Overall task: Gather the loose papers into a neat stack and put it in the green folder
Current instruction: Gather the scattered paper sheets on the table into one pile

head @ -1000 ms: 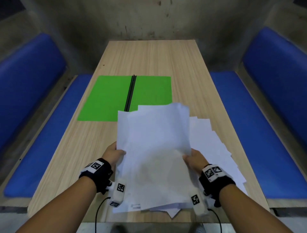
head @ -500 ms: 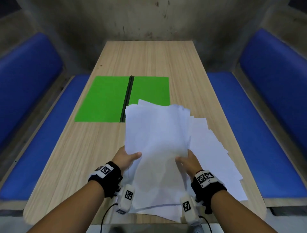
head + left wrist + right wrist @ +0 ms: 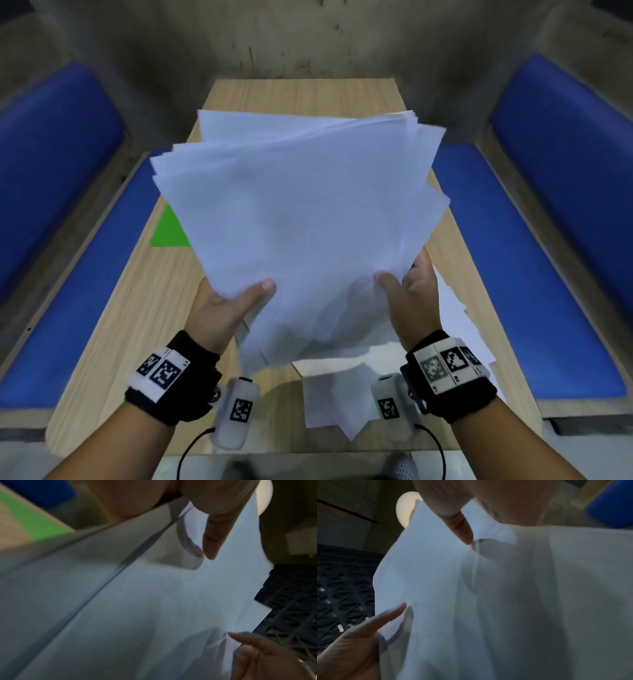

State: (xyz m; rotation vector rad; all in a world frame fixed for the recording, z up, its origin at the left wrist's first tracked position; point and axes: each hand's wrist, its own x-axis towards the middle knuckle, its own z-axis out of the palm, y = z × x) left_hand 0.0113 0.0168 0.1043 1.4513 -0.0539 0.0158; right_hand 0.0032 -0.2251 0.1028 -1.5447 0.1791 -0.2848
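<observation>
A fanned bundle of white papers is held up off the wooden table, tilted toward the camera. My left hand grips its lower left edge, thumb on top. My right hand grips the lower right edge the same way. Both wrist views show the sheets filling the picture with a thumb lying on them. Several more loose sheets lie on the table under and right of my hands. Only a corner of the green folder shows left of the bundle; the rest is hidden.
Blue padded benches run along both sides of the table. A grey concrete wall closes the far end. Bare wood shows beyond the papers.
Both hands have lifted the bundle from the table and tipped it upward, so it now hides most of the green folder. The sheets are fanned wider than before.
</observation>
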